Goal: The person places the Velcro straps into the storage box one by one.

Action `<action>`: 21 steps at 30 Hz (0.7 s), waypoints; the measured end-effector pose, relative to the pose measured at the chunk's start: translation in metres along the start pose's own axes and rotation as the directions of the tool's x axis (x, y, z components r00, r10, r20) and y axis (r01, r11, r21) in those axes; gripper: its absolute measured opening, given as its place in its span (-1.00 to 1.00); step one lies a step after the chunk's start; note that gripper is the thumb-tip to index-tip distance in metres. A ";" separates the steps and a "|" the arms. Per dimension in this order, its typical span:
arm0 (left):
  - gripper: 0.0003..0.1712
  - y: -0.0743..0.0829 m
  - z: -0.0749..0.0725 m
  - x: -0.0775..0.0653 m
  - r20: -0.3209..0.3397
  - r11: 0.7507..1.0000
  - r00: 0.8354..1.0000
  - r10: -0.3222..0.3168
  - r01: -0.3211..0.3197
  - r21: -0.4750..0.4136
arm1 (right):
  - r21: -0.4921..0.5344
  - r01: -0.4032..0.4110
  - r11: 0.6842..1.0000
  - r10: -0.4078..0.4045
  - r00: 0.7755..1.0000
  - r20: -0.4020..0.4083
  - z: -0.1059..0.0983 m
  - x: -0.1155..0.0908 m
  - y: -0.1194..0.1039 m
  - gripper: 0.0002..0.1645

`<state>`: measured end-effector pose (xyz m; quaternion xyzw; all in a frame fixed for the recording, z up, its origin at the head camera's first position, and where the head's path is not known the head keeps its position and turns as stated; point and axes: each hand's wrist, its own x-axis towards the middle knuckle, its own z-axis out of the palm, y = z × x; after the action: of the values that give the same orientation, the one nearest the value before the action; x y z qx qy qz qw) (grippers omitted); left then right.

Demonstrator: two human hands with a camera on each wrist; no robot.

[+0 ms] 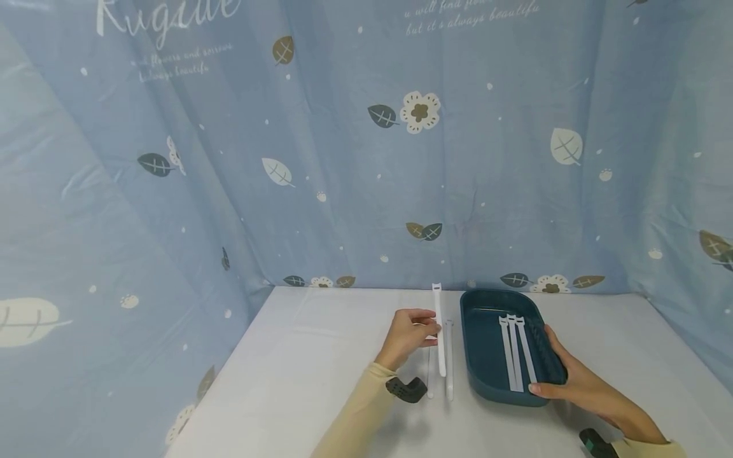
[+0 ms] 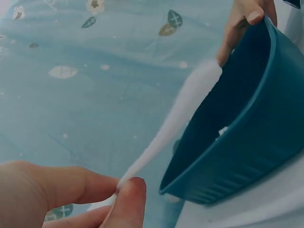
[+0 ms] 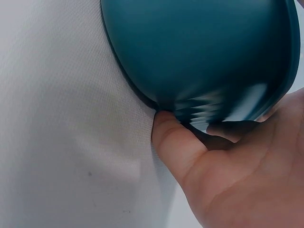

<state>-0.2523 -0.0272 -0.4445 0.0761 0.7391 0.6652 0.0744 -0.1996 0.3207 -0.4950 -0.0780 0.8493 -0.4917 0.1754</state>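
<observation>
saw three white straps side by side in the teal tray. pinched a single strap between nearly closed left fingers, just left of the tray, near two loose straps on the tabletop. gripped the tray's right side with curled right fingers.

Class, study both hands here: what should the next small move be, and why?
Probably the left hand should carry its pinched white cable tie rightward over the dark teal tray and lay it beside the three similar ties. Those ties lie inside with bare floor to their left, and the right hand grips the tray's side, which should steady it.
</observation>
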 end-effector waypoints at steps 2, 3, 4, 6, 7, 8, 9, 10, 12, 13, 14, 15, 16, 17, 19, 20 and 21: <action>-0.60 0.001 0.003 0.002 -0.002 1.000 1.000 -0.001 0.001 -0.008 | 0.003 0.008 1.000 -0.008 1.000 -0.001 0.000 0.000 0.001 0.55; -0.60 0.002 0.005 0.003 -0.002 1.000 1.000 -0.002 0.001 -0.012 | 0.002 0.008 1.000 -0.008 1.000 -0.004 0.000 0.000 0.001 0.55; -0.60 0.002 0.006 0.004 -0.004 1.000 1.000 -0.002 0.002 -0.014 | 0.000 0.008 1.000 -0.008 1.000 -0.007 0.000 0.000 0.001 0.55; -0.59 0.004 0.009 0.005 -0.005 1.000 1.000 -0.001 0.001 -0.018 | -0.005 0.006 1.000 -0.006 1.000 -0.010 0.001 0.001 0.001 0.56; -0.59 0.005 0.011 0.006 -0.005 1.000 1.000 -0.001 0.001 -0.021 | -0.005 0.005 1.000 -0.005 1.000 -0.012 0.001 0.001 0.001 0.56; -0.59 0.006 0.012 0.006 -0.006 1.000 1.000 -0.001 0.001 -0.027 | -0.005 0.002 1.000 -0.002 1.000 -0.013 0.001 0.001 0.001 0.56; -0.60 0.007 0.014 0.006 -0.006 1.000 1.000 0.001 -0.001 -0.026 | -0.004 0.000 1.000 0.000 1.000 -0.012 0.001 0.000 0.001 0.56; -0.60 0.008 0.015 0.006 -0.007 1.000 1.000 0.003 -0.003 -0.028 | -0.004 0.000 1.000 0.000 1.000 -0.011 0.001 0.000 0.001 0.56; -0.60 0.008 0.018 0.007 -0.008 0.999 1.000 0.002 -0.002 -0.035 | -0.004 0.000 1.000 0.000 1.000 -0.013 0.001 0.000 0.001 0.56; -0.61 0.009 0.019 0.007 -0.008 0.999 1.000 0.002 -0.002 -0.035 | -0.004 0.001 1.000 -0.001 1.000 -0.013 0.001 0.000 0.001 0.56; -0.62 0.009 0.020 0.007 -0.007 1.000 1.000 0.003 -0.003 -0.031 | -0.004 0.004 1.000 -0.004 1.000 -0.013 0.001 0.000 0.001 0.55; -0.62 0.009 0.021 0.008 -0.005 1.000 1.000 0.006 -0.006 -0.028 | -0.004 0.005 1.000 -0.006 1.000 -0.013 0.001 0.000 0.002 0.55; -0.63 0.010 0.023 0.008 -0.004 1.000 1.000 0.007 -0.007 -0.030 | -0.006 0.006 1.000 -0.006 1.000 -0.014 0.001 0.000 0.002 0.55; -0.63 0.010 0.024 0.009 -0.003 1.000 1.000 0.008 -0.008 -0.029 | -0.006 0.005 1.000 -0.005 1.000 -0.014 0.001 0.000 0.002 0.55; -0.64 0.011 0.026 0.010 0.002 0.999 1.000 0.012 -0.012 -0.032 | -0.006 0.006 1.000 -0.006 1.000 -0.013 0.001 0.000 0.002 0.55; -0.64 0.012 0.027 0.011 0.004 0.999 1.000 0.015 -0.015 -0.034 | -0.006 0.007 1.000 -0.007 1.000 -0.012 0.001 0.000 0.002 0.55; -0.64 0.012 0.028 0.011 0.006 0.999 1.000 0.019 -0.019 -0.034 | -0.005 0.007 1.000 -0.007 1.000 -0.011 0.001 0.000 0.002 0.55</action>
<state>-0.2573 0.0040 -0.4352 0.0838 0.7266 0.6782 0.0716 -0.1995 0.3212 -0.4972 -0.0788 0.8513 -0.4905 0.1687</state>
